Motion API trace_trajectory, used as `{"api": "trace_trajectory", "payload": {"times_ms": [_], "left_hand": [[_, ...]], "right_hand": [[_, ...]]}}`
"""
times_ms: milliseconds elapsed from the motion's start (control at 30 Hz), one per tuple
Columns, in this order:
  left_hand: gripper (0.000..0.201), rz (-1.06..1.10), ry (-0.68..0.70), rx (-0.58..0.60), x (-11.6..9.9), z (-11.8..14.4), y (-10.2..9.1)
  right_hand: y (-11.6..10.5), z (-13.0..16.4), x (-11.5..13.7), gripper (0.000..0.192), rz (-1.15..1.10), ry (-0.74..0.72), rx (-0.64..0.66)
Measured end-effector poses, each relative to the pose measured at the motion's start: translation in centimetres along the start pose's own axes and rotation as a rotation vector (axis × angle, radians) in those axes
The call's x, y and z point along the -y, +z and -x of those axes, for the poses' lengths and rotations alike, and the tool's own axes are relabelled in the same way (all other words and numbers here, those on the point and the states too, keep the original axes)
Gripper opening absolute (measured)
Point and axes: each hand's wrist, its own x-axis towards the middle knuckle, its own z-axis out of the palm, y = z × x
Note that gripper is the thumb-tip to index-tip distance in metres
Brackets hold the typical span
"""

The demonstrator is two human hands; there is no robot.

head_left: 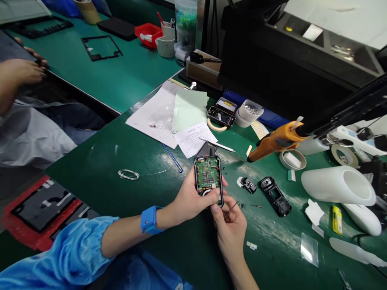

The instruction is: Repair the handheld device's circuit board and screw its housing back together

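My left hand [190,193] is wrapped around an opened handheld radio [209,171], with its thumb lying over the lower end. The radio has a black frame, a stubby antenna knob at the top and a bare green circuit board facing up. At its lower right corner, my right hand [229,225] is closed, thumb and fingertips touching or very near the edge. A thin metal tool [233,206] sticks out between the right fingers; its kind is hard to make out. To the right lie a black casing [275,196] and a small black part [248,184].
Papers [193,139], a white pen [217,144] and a blue pen [172,158] lie beyond the radio. An orange electric screwdriver [275,141] hangs at the right, near a white cylinder [335,185] and a yellow lighter [337,220]. Another person's hand [22,72] is at the far left.
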Motion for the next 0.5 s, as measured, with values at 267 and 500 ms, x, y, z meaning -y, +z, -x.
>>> {"api": "trace_trajectory", "payload": {"times_ms": [267, 500], "left_hand": [[0.046, 0.021, -0.008, 0.043, -0.36, -0.22, 0.05], [0.044, 0.033, 0.007, 0.071, -0.63, -0.14, 0.11]], "right_hand": [[-0.17, 0.04, -0.02, 0.063, -0.001, -0.003, 0.002], [-0.20, 0.18, 0.07, 0.064, -0.011, -0.001, -0.021]]}}
